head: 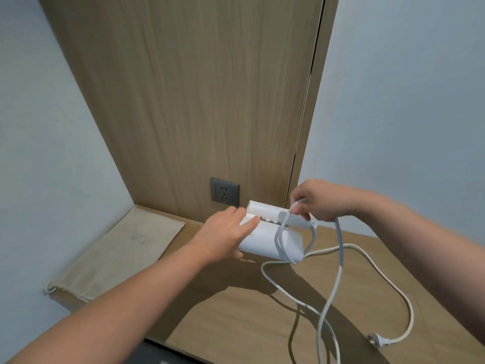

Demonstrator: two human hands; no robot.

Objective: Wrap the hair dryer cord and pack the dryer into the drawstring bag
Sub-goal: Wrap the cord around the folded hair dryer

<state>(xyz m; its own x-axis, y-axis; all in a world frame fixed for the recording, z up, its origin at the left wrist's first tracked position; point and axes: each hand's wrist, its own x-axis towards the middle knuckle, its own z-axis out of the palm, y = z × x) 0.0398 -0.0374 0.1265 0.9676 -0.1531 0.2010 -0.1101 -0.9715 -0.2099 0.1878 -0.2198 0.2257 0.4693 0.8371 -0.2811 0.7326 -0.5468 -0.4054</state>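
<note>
1. Desk (236, 311): wood-grain top set in a corner, backed by a matching wall panel (196, 88).
2. Drawstring bag (118, 253): beige cloth, lying flat along the desk's left edge, well apart from the dryer. It is probably limp, so the mouth would need spreading with both hands. Which end is the mouth is hard to tell, and the faint mark on the cloth is unreadable.
3. Hair dryer (265, 240): white and folded, at the back of the desk just beside the panel. The shell looks rigid, smooth and fairly light. It is best held across the body, clear of the row of buttons.
4. Cord (340, 248): white, with one turn looped over the dryer and most of it loose on the desk. It appears springy enough to uncoil unless kept taut. Its lowest loop is cut off by the bottom edge.
5. Left hand (223, 237): holds the dryer's left end, fingers laid almost straight over the top and thumb at the near side. The palm contact is hidden.
6. Right hand (315, 200): pinches the cord above the dryer's right end, fingers curled. The fingertips are blurred.
7. Wall socket (224, 193): grey, nothing plugged in.
8. Plug (375, 343): lies free near the desk's front right. Its pins are too small to make out.
</note>
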